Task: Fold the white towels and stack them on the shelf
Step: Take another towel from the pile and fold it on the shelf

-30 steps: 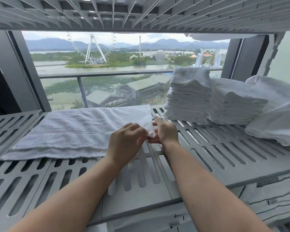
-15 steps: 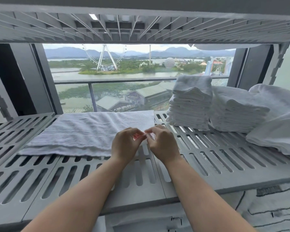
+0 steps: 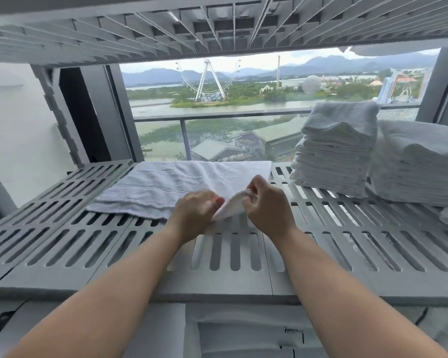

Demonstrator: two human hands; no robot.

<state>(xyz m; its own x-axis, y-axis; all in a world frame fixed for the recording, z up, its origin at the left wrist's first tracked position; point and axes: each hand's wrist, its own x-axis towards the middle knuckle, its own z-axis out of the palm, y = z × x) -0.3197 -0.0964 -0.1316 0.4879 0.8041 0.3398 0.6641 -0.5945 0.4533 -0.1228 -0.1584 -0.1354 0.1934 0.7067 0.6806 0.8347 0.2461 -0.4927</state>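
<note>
While my left grip (image 3: 195, 213) and right grip (image 3: 267, 208) pinch its lifted near corner between them, fingers curled, I log one white towel (image 3: 166, 184): soft, light, limp terry, lying flat on the slatted shelf (image 3: 114, 254), spreading left of and beyond the grips. Handling, as I judge it: little weight, no stiffness, sags if taken mid-cloth; take corners and hems. Folded stacks (image 3: 339, 148) stand well right of the right grip.
</note>
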